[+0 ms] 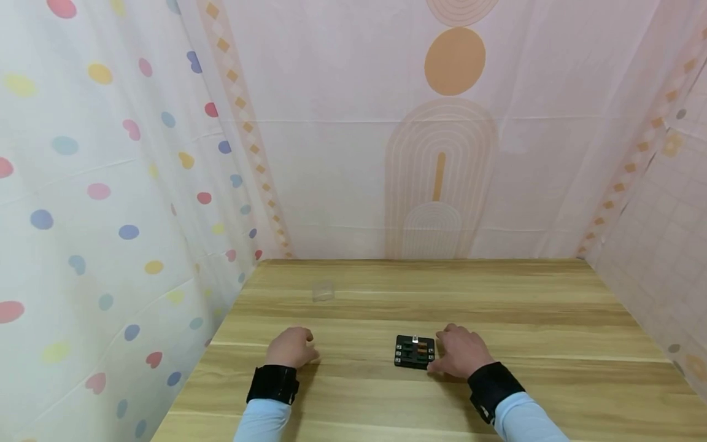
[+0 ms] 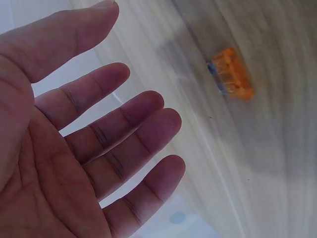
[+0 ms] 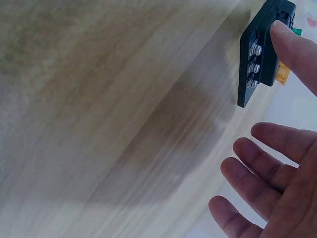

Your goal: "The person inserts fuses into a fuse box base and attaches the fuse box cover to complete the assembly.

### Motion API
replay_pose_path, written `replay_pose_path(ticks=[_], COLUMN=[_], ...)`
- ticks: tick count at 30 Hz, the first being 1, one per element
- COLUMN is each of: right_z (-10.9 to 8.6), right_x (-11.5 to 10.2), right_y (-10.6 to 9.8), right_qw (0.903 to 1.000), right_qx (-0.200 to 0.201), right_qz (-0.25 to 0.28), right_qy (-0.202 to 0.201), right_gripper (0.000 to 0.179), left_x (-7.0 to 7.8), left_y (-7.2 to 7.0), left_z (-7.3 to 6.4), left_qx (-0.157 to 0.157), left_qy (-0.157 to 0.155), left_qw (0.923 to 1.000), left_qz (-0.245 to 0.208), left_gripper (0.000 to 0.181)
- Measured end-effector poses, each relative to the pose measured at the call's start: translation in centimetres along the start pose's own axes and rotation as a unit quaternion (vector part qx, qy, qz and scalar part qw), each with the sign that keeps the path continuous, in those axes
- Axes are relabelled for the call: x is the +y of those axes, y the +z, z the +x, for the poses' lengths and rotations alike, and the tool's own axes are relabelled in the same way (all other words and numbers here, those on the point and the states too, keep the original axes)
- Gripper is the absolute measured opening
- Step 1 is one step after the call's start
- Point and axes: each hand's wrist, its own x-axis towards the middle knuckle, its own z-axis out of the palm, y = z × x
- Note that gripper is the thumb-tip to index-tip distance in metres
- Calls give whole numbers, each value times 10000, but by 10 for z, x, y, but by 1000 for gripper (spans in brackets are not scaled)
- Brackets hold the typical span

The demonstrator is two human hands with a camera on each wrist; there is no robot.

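Observation:
A black fuse block (image 1: 415,352) with side screw terminals and small green, orange and clear fuses lies on the table. My right hand (image 1: 459,351) is at its right edge. In the right wrist view, the thumb (image 3: 294,47) overlaps the block's side, while the other fingers (image 3: 255,186) are spread apart from it, loosely bent. My left hand (image 1: 291,347) hovers over the table further left, holding nothing, its fingers (image 2: 148,129) relaxed. Beyond those fingertips, the left wrist view has a small, blurred orange piece (image 2: 234,74) with a blue side, on the wood.
A clear plastic cover (image 1: 323,291) lies beyond my left hand on the wood-grain table (image 1: 497,294). A dotted curtain (image 1: 127,184) hangs on the left, a pink patterned one (image 1: 331,153) behind the far edge, and another at the right.

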Motion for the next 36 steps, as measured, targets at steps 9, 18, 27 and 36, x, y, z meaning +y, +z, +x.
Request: replay_pose_path(ticks=[9, 18, 27, 36], right_z=[1, 1, 0, 1], right_x=[1, 0, -1, 0], right_y=[2, 1, -1, 1], right_qw=[10000, 10000, 10000, 10000], right_qx=[52, 2, -28, -21], right_qz=[-45, 1, -23, 74], right_qy=[-31, -7, -3, -2], right_gripper=[70, 71, 71, 71], left_x=[-6, -8, -11, -15], left_y=[4, 3, 9, 10], left_z=[-8, -13, -11, -10], left_qx=[-60, -154, -81, -66], left_qy=[-69, -200, -19, 123], left_qw=[9999, 9997, 10000, 9999], left_qz=[-88, -55, -17, 3], left_gripper=[30, 22, 16, 15])
